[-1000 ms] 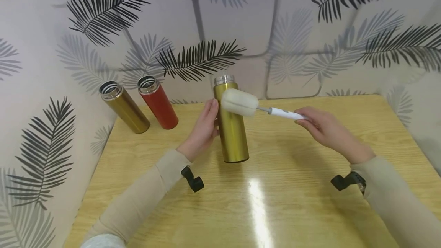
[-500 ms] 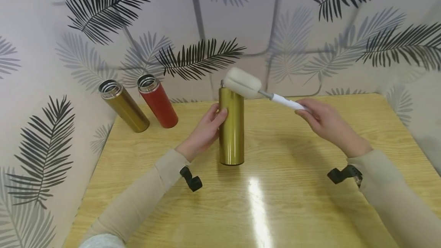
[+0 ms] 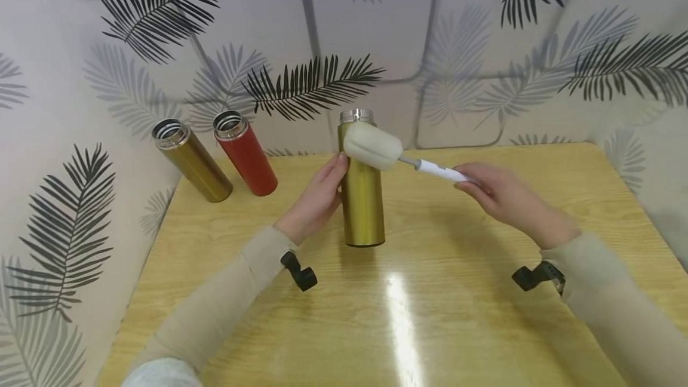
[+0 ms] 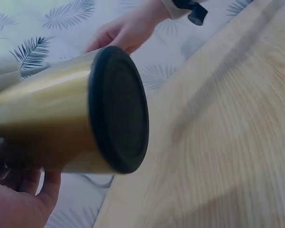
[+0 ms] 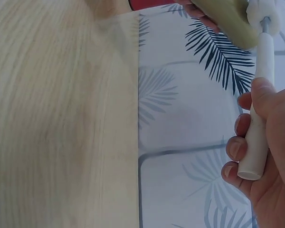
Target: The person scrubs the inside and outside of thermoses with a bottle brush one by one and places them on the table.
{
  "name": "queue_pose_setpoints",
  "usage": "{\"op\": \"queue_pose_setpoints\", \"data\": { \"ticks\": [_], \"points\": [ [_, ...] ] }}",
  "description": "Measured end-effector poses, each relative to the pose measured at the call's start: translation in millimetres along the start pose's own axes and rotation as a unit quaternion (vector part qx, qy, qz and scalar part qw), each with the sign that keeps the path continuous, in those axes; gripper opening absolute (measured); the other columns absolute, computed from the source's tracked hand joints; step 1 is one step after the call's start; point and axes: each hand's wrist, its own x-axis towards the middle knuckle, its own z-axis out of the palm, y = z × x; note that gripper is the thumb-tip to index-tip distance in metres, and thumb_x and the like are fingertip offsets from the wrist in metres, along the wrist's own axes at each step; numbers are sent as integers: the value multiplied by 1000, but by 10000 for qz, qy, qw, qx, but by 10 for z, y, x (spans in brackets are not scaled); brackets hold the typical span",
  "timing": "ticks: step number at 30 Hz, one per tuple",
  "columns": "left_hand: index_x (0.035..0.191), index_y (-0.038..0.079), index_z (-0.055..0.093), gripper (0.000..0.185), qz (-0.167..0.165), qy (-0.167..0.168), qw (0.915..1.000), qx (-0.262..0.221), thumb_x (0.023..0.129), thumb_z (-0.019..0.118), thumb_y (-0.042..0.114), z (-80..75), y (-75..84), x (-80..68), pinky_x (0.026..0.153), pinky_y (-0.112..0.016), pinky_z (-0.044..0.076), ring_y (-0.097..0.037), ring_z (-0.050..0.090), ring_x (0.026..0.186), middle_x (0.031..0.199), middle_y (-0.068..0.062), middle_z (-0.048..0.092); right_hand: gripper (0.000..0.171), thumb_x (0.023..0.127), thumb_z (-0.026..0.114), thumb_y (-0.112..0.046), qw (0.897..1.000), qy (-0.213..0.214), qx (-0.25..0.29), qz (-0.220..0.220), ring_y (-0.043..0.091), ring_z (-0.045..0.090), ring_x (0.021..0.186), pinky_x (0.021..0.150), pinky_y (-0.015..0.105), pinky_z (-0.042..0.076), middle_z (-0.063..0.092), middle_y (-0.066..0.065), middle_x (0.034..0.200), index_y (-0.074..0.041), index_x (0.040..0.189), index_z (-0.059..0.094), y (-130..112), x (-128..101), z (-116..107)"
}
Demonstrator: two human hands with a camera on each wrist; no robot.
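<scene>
Head view shows the left hand wrapped around the side of a gold flask near the middle of the wooden table, fingers curled on its upper half. The left wrist view shows the flask's black base tipped up off the wood, so the flask is tilted rather than standing flat. The right hand pinches the white handle of a sponge brush, whose foam head lies against the flask's near side just below the open steel rim, not inside it. At the far left, a second gold flask and a red flask stand just beside each other. With the flask tilted on a one-sided grip, a push from the foam head could slip it out of the fingers and tip it over; the wide head could also catch on the rim.
</scene>
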Motion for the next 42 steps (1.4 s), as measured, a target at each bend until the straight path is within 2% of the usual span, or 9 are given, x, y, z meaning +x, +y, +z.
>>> {"op": "queue_pose_setpoints", "data": {
  "ticks": [3, 11, 21, 26, 29, 32, 36, 39, 42],
  "points": [
    [164, 7, 27, 58, 21, 97, 10000, -4, 115, 31, 38, -16, 45, 15, 127, -48, 21, -25, 28, 154, 166, -11, 33, 28, 91, 75, 3, 9999, -100, 89, -53, 4, 46, 71, 64, 27, 43, 67, -2, 92, -3, 118, 70, -22, -46, 38],
    [156, 1, 38, 57, 300, 363, 9988, 151, 114, 36, 39, -89, 184, 49, 115, -57, 39, -26, 43, 142, 152, -16, 47, 30, 92, 74, 3, 9988, -383, 290, -113, 3, 46, 74, 64, 26, 45, 66, -4, 94, -4, 120, 69, -87, -179, 123],
    [154, 1, 40, 57, 377, 541, 9978, 16, 114, 36, 42, -145, 239, 125, 114, -54, 40, -23, 48, 132, 140, -11, 52, 36, 87, 77, 6, 9969, -773, 141, -45, 1, 45, 76, 64, 25, 45, 65, -10, 95, -9, 119, 69, -131, -366, 137],
    [149, -2, 44, 57, 325, 704, 9966, -273, 113, 38, 43, -172, 235, 151, 112, -51, 42, -21, 51, 125, 128, -7, 55, 32, 89, 78, 2, 9971, -738, 132, -119, 0, 45, 76, 64, 24, 45, 62, -11, 94, -10, 117, 69, -133, -404, 134],
    [148, -3, 44, 56, 274, 687, 9965, -401, 113, 39, 41, -153, 228, 146, 112, -51, 42, -22, 52, 125, 128, -8, 56, 31, 89, 77, 2, 9975, -674, 144, -151, 0, 44, 75, 63, 24, 45, 61, -11, 92, -10, 117, 69, -121, -405, 137],
    [151, 0, 40, 54, 207, 688, 9961, -513, 113, 40, 38, -109, 224, 134, 114, -50, 41, -24, 51, 130, 136, -11, 54, 18, 103, 66, -20, 9984, -509, 120, -236, 1, 45, 75, 63, 24, 45, 61, -9, 92, -9, 117, 69, -89, -387, 147],
    [145, 10, 39, 39, 189, 726, 9945, -725, 114, 41, 34, -44, 223, 128, 108, -45, 45, -24, 52, 128, 136, -12, 53, 40, 107, 50, -42, 9994, -195, 68, -292, 3, 48, 76, 62, 28, 47, 65, -6, 93, -8, 117, 70, -32, -334, 132],
    [134, 15, 42, 26, 212, 702, 9939, -825, 114, 40, 32, -15, 202, 128, 97, -40, 49, -25, 55, 121, 130, -9, 54, 44, 107, 49, -43, 9996, 10, -39, -267, 5, 51, 76, 62, 31, 49, 68, -2, 93, -5, 116, 71, -2, -276, 97],
    [136, 15, 43, 30, 159, 620, 9956, -683, 114, 39, 34, -2, 163, 128, 92, -37, 50, -27, 55, 120, 131, -7, 52, 51, 107, 45, -46, 9996, 143, -134, -206, 8, 56, 76, 63, 33, 51, 70, 3, 95, -2, 115, 71, 20, -227, 64]
  ]
}}
